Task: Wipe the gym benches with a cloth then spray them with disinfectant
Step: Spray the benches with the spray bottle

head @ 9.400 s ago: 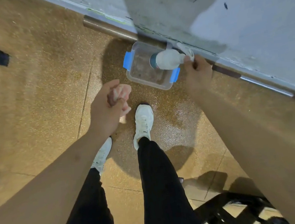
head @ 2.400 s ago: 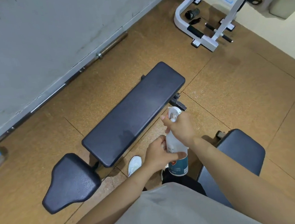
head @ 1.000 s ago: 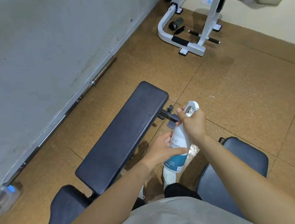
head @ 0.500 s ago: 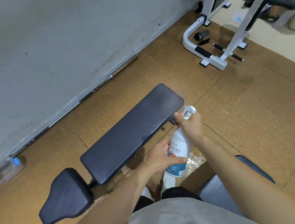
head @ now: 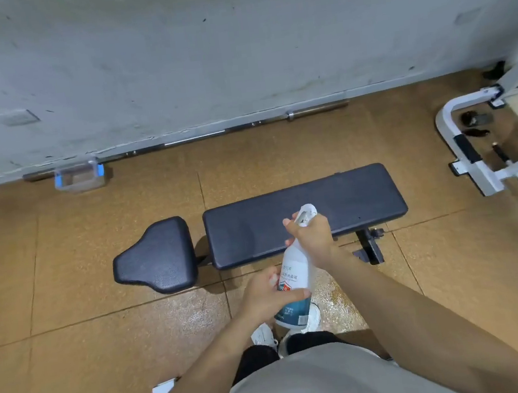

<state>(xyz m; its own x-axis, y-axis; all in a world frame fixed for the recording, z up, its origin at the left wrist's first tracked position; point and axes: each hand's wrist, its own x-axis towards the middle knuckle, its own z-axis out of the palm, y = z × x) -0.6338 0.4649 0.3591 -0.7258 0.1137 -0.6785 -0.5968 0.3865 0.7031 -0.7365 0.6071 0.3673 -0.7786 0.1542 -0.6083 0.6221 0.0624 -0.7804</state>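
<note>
Bench (head: pixel 349 198) padding is rectangular, dark, faintly pebbled.

Brown tiled floor (head: pixel 106 345), black padded bench (head: pixel 334 206) standing parallel to the wall (head: pixel 233 52), clear blue-clipped box (head: pixel 79 178) and steel barbell (head: pixel 315 111) at the wall's foot, white machine frame (head: pixel 480 177) at right, wet patch (head: pixel 341 303) beside bench

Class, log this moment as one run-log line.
stage: spray | left hand: holds spray bottle body | right hand: grips its trigger head | bench: ahead of nozzle
</note>
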